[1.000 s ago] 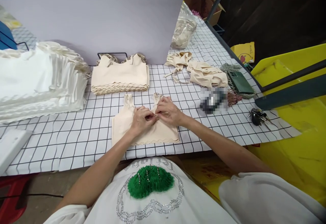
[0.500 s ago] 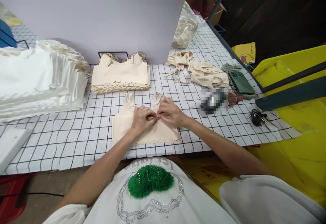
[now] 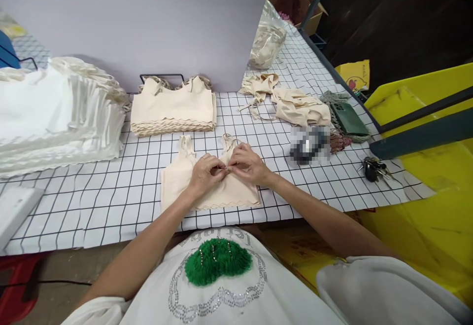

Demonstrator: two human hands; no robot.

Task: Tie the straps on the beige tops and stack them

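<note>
A cream strappy top (image 3: 177, 184) lies flat near the front edge of the black-and-white checked table (image 3: 111, 201). My left hand (image 3: 207, 172) and my right hand (image 3: 246, 163) rest on its middle, fingertips pinched together around a small metal piece at the neckline. Both hands are closed in a pinch. Its two shoulder straps point away from me.
A neat stack of the same cream tops (image 3: 173, 109) sits behind, against the grey wall. White folded garments (image 3: 55, 113) pile at the left. Loose cream tops (image 3: 291, 105), a green phone (image 3: 349, 119), keys (image 3: 373, 168) and a plastic bag (image 3: 266, 44) lie to the right. A yellow bin (image 3: 436, 177) stands at the right.
Both hands stay pinched at the same spot on the top; only slight finger movement and a small camera shift.
</note>
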